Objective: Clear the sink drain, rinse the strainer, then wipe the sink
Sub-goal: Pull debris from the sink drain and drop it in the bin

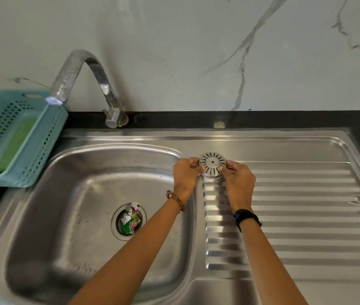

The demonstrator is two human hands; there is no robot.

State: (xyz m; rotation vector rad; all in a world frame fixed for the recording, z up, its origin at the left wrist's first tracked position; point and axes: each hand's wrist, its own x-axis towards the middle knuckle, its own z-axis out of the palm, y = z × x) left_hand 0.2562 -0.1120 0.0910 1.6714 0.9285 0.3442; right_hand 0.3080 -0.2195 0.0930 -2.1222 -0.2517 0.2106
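both hands (184,172) (239,179) pinching strainer (212,165) by its rim; fingertips partly hidden. drain (129,219) clogged with crumpled wrappers (130,221).

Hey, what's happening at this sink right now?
A person is holding the round metal strainer with both hands, the left hand and right hand each pinching an edge, at the top of the ridged drainboard beside the basin. The open drain is stuffed with crumpled wrappers, so it is not yet cleared. No water shows at the tap. A teal basket sits to the left.
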